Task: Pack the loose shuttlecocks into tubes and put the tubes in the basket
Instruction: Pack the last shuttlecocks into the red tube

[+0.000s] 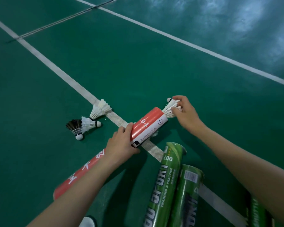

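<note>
Left hand (121,145) grips the red tube (147,126) steady, mouth toward 1 o'clock, evidently so right hand (185,113), pinching shuttlecocks (170,107), can load there.

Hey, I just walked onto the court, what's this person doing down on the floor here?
They're packing shuttlecocks. The left hand grips a red-and-white tube, and the right hand holds white shuttlecocks at its open end. A few loose shuttlecocks, including a black-feathered shuttlecock, lie on the green court floor to the left. Green tubes and a red tube lie close by. No basket is in view.
</note>
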### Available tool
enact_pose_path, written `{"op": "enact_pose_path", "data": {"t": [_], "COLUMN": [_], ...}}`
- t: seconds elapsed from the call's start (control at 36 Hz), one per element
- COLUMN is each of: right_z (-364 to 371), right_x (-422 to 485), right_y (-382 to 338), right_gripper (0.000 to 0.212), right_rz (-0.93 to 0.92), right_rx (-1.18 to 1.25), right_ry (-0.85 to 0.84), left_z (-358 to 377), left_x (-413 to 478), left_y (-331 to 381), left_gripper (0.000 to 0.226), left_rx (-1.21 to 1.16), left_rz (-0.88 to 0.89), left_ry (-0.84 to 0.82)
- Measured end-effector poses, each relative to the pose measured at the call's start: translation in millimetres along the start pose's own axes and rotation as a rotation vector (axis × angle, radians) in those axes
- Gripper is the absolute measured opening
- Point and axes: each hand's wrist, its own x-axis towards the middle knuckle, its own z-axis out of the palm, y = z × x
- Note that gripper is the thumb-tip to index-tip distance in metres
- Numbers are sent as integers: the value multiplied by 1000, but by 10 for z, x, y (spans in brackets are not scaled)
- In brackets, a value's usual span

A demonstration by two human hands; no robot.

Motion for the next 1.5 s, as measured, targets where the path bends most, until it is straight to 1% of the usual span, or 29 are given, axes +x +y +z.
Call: {"op": "enact_pose_path", "data": {"t": [0.06, 0.11, 0.19, 0.28, 0.33, 0.36, 0.42, 0.5, 0.53, 0.58, 0.64, 0.72, 0.78, 0.83, 0.89, 1.0, 1.08, 1.14, 1.17, 1.22, 1.31, 1.42, 1.5], "right_z": [93, 167, 266, 342, 338, 322, 288, 224, 193, 106, 38, 16, 41, 100, 145, 202, 193, 178, 172, 178, 246, 418, 540], "right_x": [-61, -90, -136, -182, -178, -151, -31, 264, 374, 580, 712, 913, 1018, 917, 857, 802, 708, 619, 559, 412, 167, -46, -168], "right_y": [-80, -176, -304, -354, -349, -344, -286, -46, 68, 296, 453, 678, 799, 599, 487, 467, 358, 256, 196, 69, -105, -254, -343], "right_gripper": [30, 31, 49, 64, 71, 71, 64, 49, 43, 31, 28, 32, 41, 47, 40, 30, 16, 7, 7, 12, 27, 29, 38], "right_rz": [14, 12, 3, -2, -16, -11, 39, 166, 199, 248, 333, 439, 448, 458, 446, 379, 293, 213, 171, 102, 58, 49, 14], "right_rx": [52, 66, 71, 109, 101, 97, 112, 255, 231, 11, -143, -69, 20, 126, 181, 154, 94, 95, 97, 125, 156, 121, 70], "right_ry": [-91, -129, -149, -236, -280, -278, -220, 3, 79, 165, 183, 134, 74, 23, 23, 254, 329, 285, 238, 115, -46, -179, -239], "left_z": [-10, -17, -17, -17, -24, -27, -26, 6, 18, 40, 66, 100, 111, 111, 106, 79, 58, 46, 37, 21, 7, 1, -34], "left_x": [-32, -53, -80, -102, -95, -84, -49, 32, 60, 101, 114, 91, 67, 45, 27, 11, 2, -19, -35, -72, -125, -179, -194], "left_y": [-30, -43, -45, -44, -34, -26, 5, 55, 66, 77, 87, 85, 48, -6, -65, -160, -230, -275, -292, -318, -335, -318, -321], "left_gripper": [99, 100, 101, 100, 100, 99, 98, 96, 96, 96, 95, 98, 99, 99, 99, 98, 98, 100, 100, 101, 102, 102, 102], "left_rx": [-24, -44, -58, -79, -71, -59, -25, -6, -9, -27, -38, -37, -29, -12, 0, -5, -24, -19, -15, -7, -4, -1, -18], "left_rz": [0, -6, -12, 13, 16, 11, 1, -41, -66, -117, -142, -143, -147, -155, -162, -170, -172, -172, -169, -156, -127, -105, -107], "left_ry": [5, 6, 20, 59, 67, 67, 57, 21, 7, -17, -24, -41, -51, -60, -65, -34, -5, 7, 12, 24, 34, 44, 63]}}
